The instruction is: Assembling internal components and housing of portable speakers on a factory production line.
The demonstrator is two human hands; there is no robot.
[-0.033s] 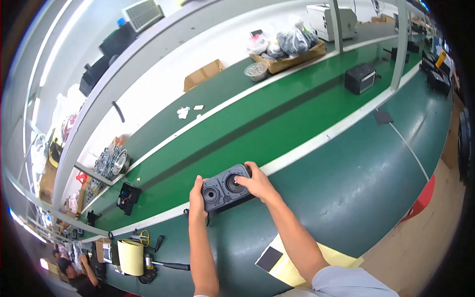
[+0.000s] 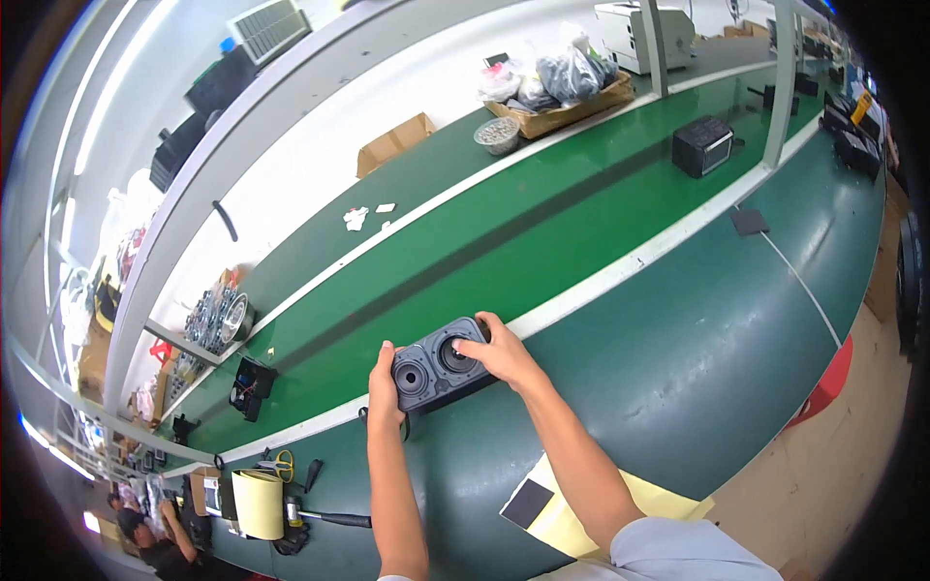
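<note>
Between my two hands is a dark grey speaker box (image 2: 433,365) with two round cones on its face, tilted up toward me. My left hand (image 2: 384,385) grips its left end, the thumb along the edge. At the right end my right hand (image 2: 499,355) is closed around the box, its thumb resting over the larger cone. A black cable or strap shows beside the left end. The box is at the near edge of the green conveyor belt (image 2: 542,232), over the white rail; whether it rests on anything cannot be seen.
Yellow sheets (image 2: 572,513) with a black square lie under my right forearm. At left are a yellow pad (image 2: 257,504), scissors (image 2: 283,465) and a black-handled tool (image 2: 334,519). A black device (image 2: 702,147) stands far right on the belt. Another person (image 2: 160,537) is at lower left.
My right thumb has shifted slightly left and up across the larger cone. Both hands still hold the speaker box, and the whole view has moved a little.
</note>
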